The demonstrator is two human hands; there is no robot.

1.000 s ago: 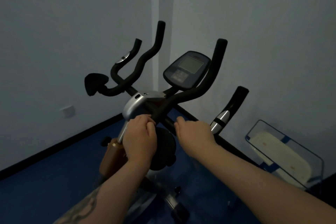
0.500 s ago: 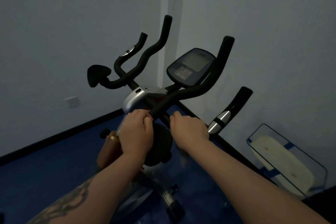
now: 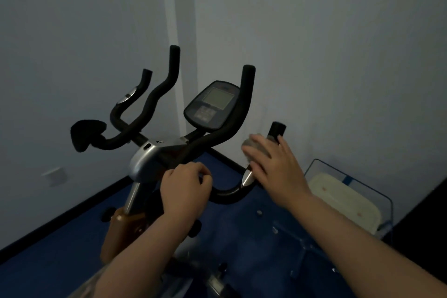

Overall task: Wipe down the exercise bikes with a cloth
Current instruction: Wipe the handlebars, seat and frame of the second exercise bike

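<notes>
The exercise bike has black foam handlebars [image 3: 219, 135], a grey console [image 3: 212, 104] and a silver stem cover [image 3: 145, 157]. My left hand [image 3: 185, 189] grips the handlebar near its middle, fingers curled round the tube. My right hand [image 3: 273, 164] lies over the short right handle [image 3: 277, 129], just above its chrome band [image 3: 247, 178]. Between its thumb and fingers it holds a small grey cloth [image 3: 252, 147] against the grip. Most of the cloth is hidden under the hand.
The bike stands in a corner, with white walls close behind and to the right. A clear bin [image 3: 350, 191] with a pale pad in it sits on the blue floor [image 3: 55, 256] at the right. A wall socket [image 3: 54, 175] is low at the left.
My right hand left the middle of the handlebar and moved right and up onto the short right handle, where the cloth now shows. My left hand stayed on the bar.
</notes>
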